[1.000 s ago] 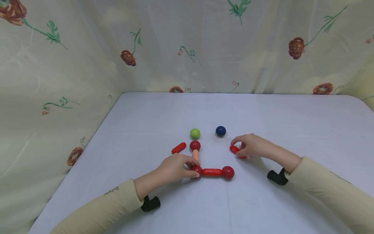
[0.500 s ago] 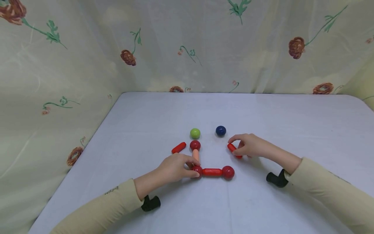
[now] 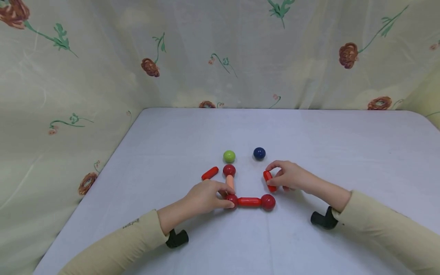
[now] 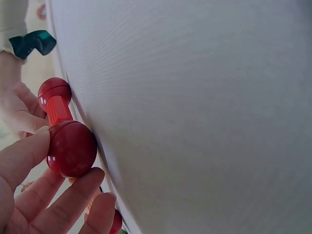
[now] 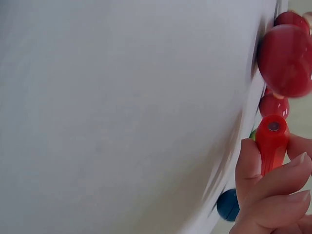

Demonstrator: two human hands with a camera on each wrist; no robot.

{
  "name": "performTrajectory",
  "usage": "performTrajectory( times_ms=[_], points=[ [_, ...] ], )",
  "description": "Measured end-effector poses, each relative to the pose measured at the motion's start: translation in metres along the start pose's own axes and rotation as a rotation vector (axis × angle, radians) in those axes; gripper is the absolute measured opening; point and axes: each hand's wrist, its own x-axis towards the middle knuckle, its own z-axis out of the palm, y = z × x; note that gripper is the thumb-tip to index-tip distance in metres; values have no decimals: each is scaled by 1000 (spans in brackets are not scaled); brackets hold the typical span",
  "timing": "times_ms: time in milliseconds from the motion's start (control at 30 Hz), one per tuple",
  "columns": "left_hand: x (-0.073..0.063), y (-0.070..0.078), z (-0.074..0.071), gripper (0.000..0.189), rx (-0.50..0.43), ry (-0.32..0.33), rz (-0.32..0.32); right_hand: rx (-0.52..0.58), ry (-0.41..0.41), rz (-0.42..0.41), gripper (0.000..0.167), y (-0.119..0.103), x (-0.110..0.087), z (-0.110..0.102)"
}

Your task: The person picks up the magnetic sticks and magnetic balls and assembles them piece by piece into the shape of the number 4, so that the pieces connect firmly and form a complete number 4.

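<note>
In the head view my left hand [image 3: 206,196] pinches the dark red corner ball [image 4: 73,148] between thumb and fingers. From this ball a red rod [image 3: 249,202] runs right to a second dark red ball [image 3: 268,202]. A peach rod [image 3: 230,182] runs away from it to a third red ball [image 3: 229,170], making an L on the table. My right hand [image 3: 290,176] pinches a separate red rod [image 5: 273,141] between thumb and fingers, beyond the right-hand ball. That rod's near end faces the ball, with a gap between them, and shows a small round metal spot.
A green ball [image 3: 229,156] lies just behind the far red ball. The dark blue ball [image 3: 259,153] is to its right, and another red rod [image 3: 210,173] lies loose at the left. White cloth covers the table [image 3: 326,145]; a flowered curtain [image 3: 240,49] hangs behind.
My right hand has drawn the red rod left and slightly nearer, turning it from slanted to almost pointing at the right-hand ball. The left hand and the joined pieces have stayed put.
</note>
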Motion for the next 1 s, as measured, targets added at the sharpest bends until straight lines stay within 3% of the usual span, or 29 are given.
performTrajectory(
  times_ms=[700,1000],
  points=[
    [1,-1,0,35,-2,-7,-2,71,-42,14,42,-7,-1,9],
    [1,-1,0,35,-4,-3,1,37,-62,21,56,-6,-12,13]
  ],
)
